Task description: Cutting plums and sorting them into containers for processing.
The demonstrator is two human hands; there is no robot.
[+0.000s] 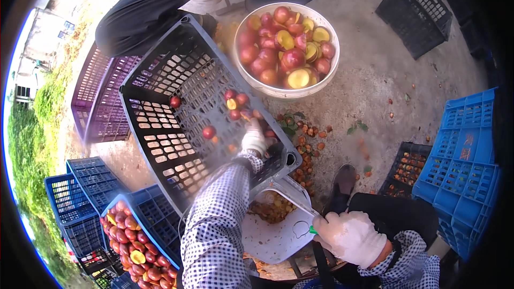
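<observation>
My left hand is down in a big black crate with a few red fruits
From far off, I see its fingers right by the fruits, but I cannot tell if they grip one; my right hand, near and to the right, is curled around a small green thing; a white bowl of whole and cut fruit is on the far side, and a blue crate piled with more is near left

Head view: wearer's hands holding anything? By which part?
Right hand: a green tool, apparently by its mostly hidden handle. Left hand: at red fruit, hold unclear.
</observation>
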